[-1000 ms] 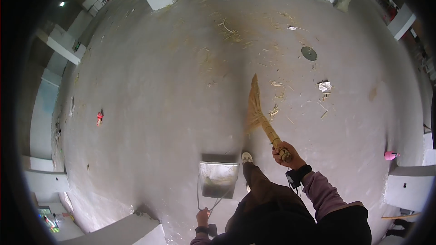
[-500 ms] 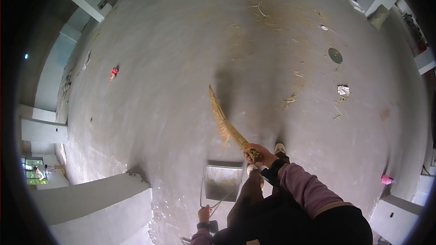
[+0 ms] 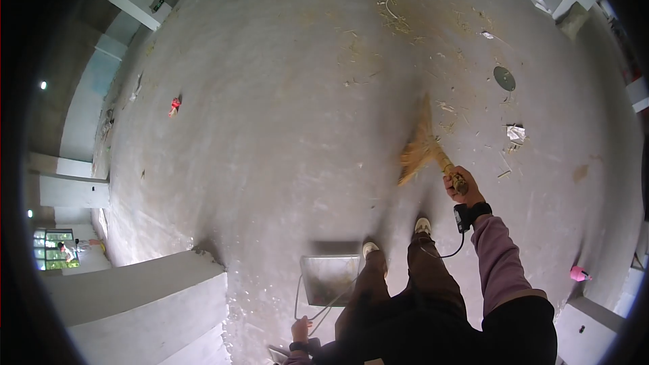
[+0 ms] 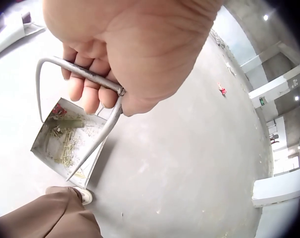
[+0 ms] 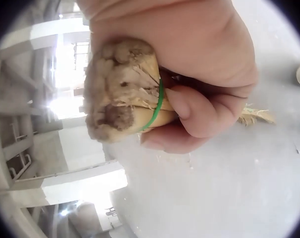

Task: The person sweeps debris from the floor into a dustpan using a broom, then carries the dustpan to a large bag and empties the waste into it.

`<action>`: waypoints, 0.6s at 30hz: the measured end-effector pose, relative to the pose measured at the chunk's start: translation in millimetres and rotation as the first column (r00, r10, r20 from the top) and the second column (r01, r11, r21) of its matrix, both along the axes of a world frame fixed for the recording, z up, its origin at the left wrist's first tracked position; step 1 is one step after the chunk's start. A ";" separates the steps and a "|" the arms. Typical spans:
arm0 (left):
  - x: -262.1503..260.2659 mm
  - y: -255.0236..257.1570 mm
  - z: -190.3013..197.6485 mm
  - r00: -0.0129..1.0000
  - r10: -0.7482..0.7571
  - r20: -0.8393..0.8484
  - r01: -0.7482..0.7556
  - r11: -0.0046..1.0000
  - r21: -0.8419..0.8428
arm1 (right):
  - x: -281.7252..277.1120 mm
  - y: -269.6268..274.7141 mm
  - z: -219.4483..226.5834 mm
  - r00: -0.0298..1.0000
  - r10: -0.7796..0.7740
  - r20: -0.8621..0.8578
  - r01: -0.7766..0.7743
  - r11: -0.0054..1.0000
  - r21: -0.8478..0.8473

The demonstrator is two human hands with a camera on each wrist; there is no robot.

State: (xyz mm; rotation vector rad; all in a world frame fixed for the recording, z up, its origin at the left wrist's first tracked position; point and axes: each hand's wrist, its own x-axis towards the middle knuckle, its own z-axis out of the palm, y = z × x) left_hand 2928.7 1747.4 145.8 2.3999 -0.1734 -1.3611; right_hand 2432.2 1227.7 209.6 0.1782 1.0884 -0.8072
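The right hand [image 3: 464, 186] grips the handle of a straw broom [image 3: 420, 145], whose blurred bristles fan over the floor ahead of the feet. In the right wrist view the fingers of the right hand [image 5: 204, 104] wrap the broom's butt end [image 5: 122, 91], bound with a green band. The left hand [image 3: 301, 328] holds the wire handle of a metal dustpan [image 3: 330, 278] beside the left foot. In the left wrist view the fingers of the left hand [image 4: 98, 74] curl round the handle bar [image 4: 88, 74]; straw bits and something red lie in the dustpan [image 4: 90, 166].
Straw scraps [image 3: 395, 21] lie scattered ahead, with a crumpled white paper [image 3: 515, 132] and a round dark cover [image 3: 504, 78] at the right. A red item [image 3: 175, 106] is on the floor at the left, a pink one [image 3: 579, 273] at the right. A low wall [image 3: 142, 290] stands at lower left.
Between the earlier frames the broom swung left; now it is back to the right and farther forward, with the right arm extended. The left hand keeps hold of the dustpan handle.
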 end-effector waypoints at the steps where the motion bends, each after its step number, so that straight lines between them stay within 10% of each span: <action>1: -0.8 -1.1 4.0 0.995 -0.100 0.025 0.101 0.993 -0.060 | -5.6 -3.3 -1.6 1.000 0.025 -0.019 -0.026 0.998 -0.058; 6: -16.3 -26.9 9.3 0.998 -0.042 0.048 0.049 0.987 -0.155 | -23.8 4.8 -1.4 0.996 0.051 -0.068 -0.063 0.979 -0.193; 12: -62.3 -89.9 14.5 0.997 0.061 0.036 -0.058 0.995 -0.087 | -50.7 43.4 30.0 0.925 0.078 0.373 -0.053 0.996 -0.076; 15: -66.0 -100.9 1.1 0.968 -0.221 0.116 0.236 0.961 -0.145 | -35.7 50.3 30.6 0.910 0.160 0.383 -0.148 0.987 -0.061; 18: -82.9 -119.9 9.0 0.975 -0.169 0.146 0.193 0.967 -0.168 | -17.5 44.1 2.5 0.876 0.191 0.442 -0.185 0.981 -0.057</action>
